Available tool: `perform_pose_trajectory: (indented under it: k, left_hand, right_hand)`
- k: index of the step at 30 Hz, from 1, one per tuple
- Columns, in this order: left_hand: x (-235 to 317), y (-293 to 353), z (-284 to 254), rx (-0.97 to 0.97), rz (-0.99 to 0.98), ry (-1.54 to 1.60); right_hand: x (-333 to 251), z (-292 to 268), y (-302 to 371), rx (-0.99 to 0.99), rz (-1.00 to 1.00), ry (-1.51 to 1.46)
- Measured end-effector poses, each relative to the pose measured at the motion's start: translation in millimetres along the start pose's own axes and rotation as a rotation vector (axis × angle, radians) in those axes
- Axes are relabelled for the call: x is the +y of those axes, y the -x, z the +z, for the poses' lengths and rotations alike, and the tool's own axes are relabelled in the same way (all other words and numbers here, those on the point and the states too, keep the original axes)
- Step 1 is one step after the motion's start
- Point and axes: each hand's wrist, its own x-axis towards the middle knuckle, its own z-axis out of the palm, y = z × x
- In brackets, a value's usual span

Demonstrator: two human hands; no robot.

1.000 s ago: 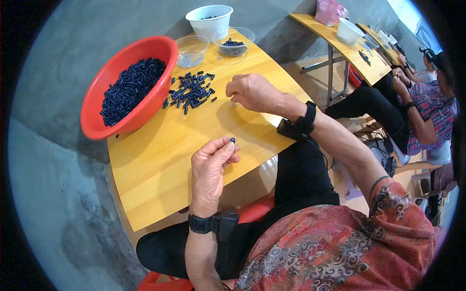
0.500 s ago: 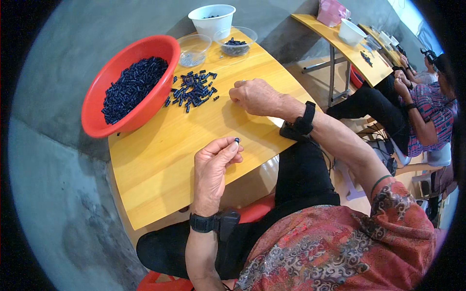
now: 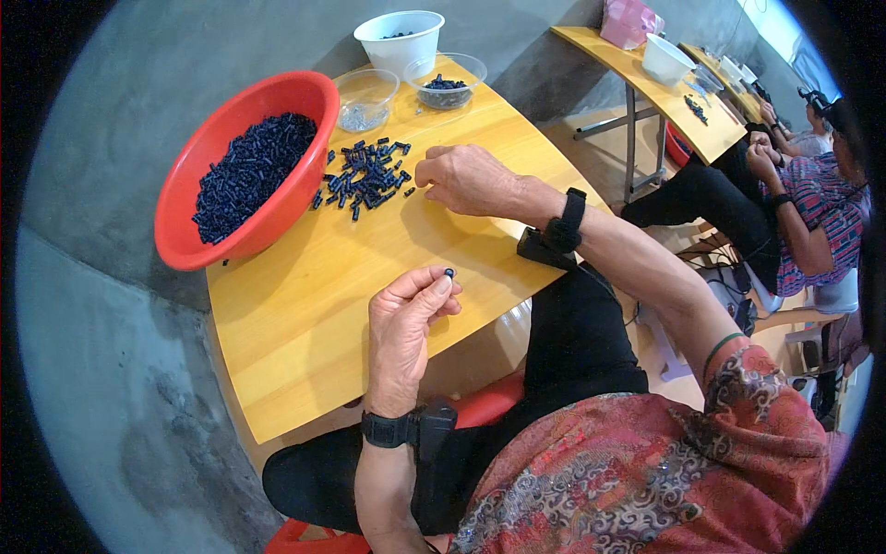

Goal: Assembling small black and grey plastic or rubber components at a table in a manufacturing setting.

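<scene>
Left hand (image 3: 402,319) pinches 1 dark piece (image 3: 449,273); right hand (image 3: 469,180) curls, contents unclear; 1 red basin (image 3: 175,214), 2 clear bowls (image 3: 367,87).

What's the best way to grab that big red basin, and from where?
Probably take the red basin by opposite sides of its rim, coming from the person's side. It is wide, and the rim stands above the dark pieces heaped inside; the grey wall rises beyond it.

The left hand (image 3: 402,323) pinches a dark piece (image 3: 449,273) while the right hand (image 3: 472,180) is near a loose pile (image 3: 365,175).
</scene>
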Motion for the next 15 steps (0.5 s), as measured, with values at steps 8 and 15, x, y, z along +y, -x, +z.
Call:
perform_pose_trajectory:
  k: [8, 15]
  left_hand:
    - [0.5, 0.4, -0.9, -0.010, 0.003, -0.008]
    - [0.0, -1.5, -1.7, -0.013, 0.005, -0.001]
  right_hand:
    - [1.4, 10.4, -13.2, 0.009, -0.001, -0.027]
    - [0.1, 19.1, -23.8, -0.037, 0.000, 0.021]
